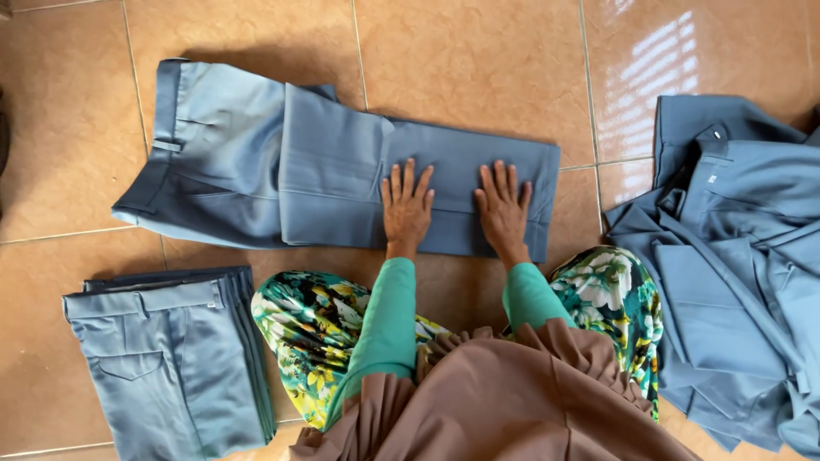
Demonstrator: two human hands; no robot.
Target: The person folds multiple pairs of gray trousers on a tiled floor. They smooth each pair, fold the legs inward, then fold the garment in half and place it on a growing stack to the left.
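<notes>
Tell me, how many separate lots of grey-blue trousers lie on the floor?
3: one pair under both hands, a folded stack lower left, a loose heap right; pairs within hidden.

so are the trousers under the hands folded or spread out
Partly folded: the grey-blue trousers have their legs doubled back, under the flat left hand and right hand.

Glossy tan tiled floor [478, 60] beneath me carries half-folded grey-blue trousers [325, 171], a neat folded stack [171, 358] and a loose heap of trousers [735, 256]
</notes>
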